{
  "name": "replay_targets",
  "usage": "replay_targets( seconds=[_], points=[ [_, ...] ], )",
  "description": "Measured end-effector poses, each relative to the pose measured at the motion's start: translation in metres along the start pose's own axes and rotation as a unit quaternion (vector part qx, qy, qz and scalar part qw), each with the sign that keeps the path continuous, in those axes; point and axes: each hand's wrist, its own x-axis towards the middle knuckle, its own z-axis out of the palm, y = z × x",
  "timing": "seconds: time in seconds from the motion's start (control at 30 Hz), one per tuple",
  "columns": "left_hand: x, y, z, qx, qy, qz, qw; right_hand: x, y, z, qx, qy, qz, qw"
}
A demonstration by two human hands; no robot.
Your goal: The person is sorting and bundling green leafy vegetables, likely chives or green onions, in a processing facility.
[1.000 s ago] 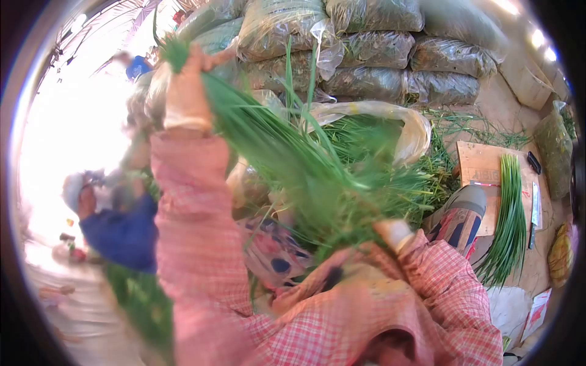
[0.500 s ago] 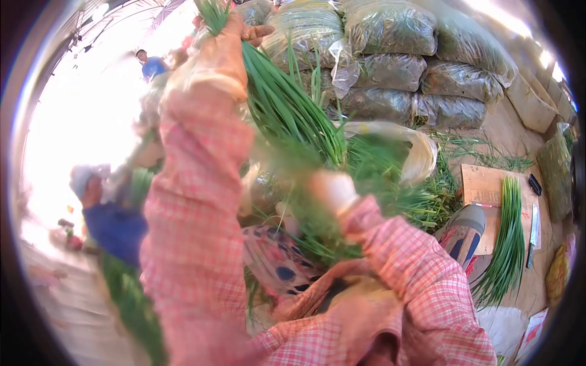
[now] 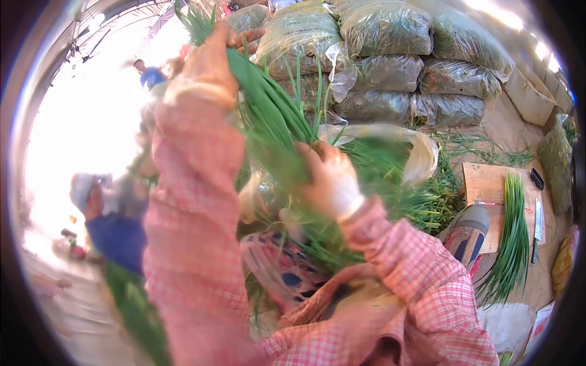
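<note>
A bunch of long green chives is held up by my left hand, which is wrapped round it near the top of the view; one end sticks out above the fist. Lower down, my right hand has its fingers on the hanging part of the same bunch, partly smeared by motion. Loose green leaves lie beneath, over my lap and around an open plastic bag. To the right, another bunch of chives rests across a wooden board.
Filled plastic sacks are stacked at the back. A knife and a black object lie by the board. My shoe is beside it. At left sits a person in blue; another person is farther off.
My right hand has risen slightly and its fingers have come onto the bunch. My left hand, with the chives, has shifted a little left.
</note>
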Motion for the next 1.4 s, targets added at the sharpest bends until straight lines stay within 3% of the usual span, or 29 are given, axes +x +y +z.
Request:
replay_targets(
  seconds=[0.1,0.23,0.47,0.6,0.73,0.83,0.9,0.97,1.03,1.07,1.1,1.13,1.17,1.27,1.33,1.4],
  points=[
    [-0.011,0.012,0.007,-0.116,0.082,-0.070,0.987,-0.007,0.010,0.028,-0.010,-0.050,-0.035,0.998],
    [-0.005,-0.020,-0.016,-0.119,0.069,-0.075,0.988,-0.048,0.011,0.005,0.071,-0.029,-0.029,0.997],
    [-0.014,-0.059,0.004,-0.170,0.072,-0.143,0.972,-0.122,0.043,-0.020,0.011,-0.059,0.050,0.997],
    [-0.030,-0.058,0.022,-0.134,0.047,-0.130,0.981,-0.142,0.039,-0.040,0.056,-0.115,0.119,0.985],
    [-0.026,-0.071,0.024,-0.222,0.015,-0.121,0.967,-0.157,0.037,-0.056,0.042,-0.192,0.105,0.975],
    [-0.014,-0.067,0.010,-0.295,-0.003,-0.046,0.954,-0.250,0.090,-0.025,0.074,-0.365,0.119,0.920],
    [-0.005,-0.049,-0.013,-0.379,-0.066,-0.008,0.923,-0.256,0.098,-0.031,-0.072,-0.569,0.246,0.782],
    [-0.007,-0.035,-0.018,-0.416,-0.120,-0.007,0.901,-0.282,0.134,-0.029,-0.162,-0.717,0.052,0.676],
    [-0.005,-0.025,-0.022,-0.423,-0.150,0.000,0.894,-0.239,0.125,-0.030,-0.218,-0.676,0.176,0.682],
    [-0.006,-0.018,-0.020,-0.415,-0.151,0.004,0.897,-0.180,0.096,-0.054,-0.202,-0.585,0.161,0.769],
    [-0.009,-0.013,-0.016,-0.407,-0.151,0.002,0.901,-0.139,0.075,-0.066,-0.151,-0.418,0.140,0.884],
    [-0.012,-0.010,-0.013,-0.399,-0.150,-0.002,0.905,-0.096,0.059,-0.076,-0.165,-0.363,0.056,0.915],
    [-0.013,-0.010,-0.012,-0.390,-0.184,-0.005,0.902,-0.058,0.044,-0.082,-0.129,-0.232,-0.032,0.964],
    [-0.013,-0.005,-0.012,-0.370,-0.261,-0.015,0.891,0.025,0.020,-0.080,-0.118,-0.054,-0.259,0.957],
    [-0.021,0.000,-0.012,-0.368,-0.266,-0.029,0.890,0.040,0.033,-0.057,-0.149,-0.071,-0.263,0.951],
    [-0.023,-0.002,-0.024,-0.361,-0.246,-0.030,0.899,0.036,0.041,-0.039,-0.056,-0.255,-0.169,0.951]
  ],
)
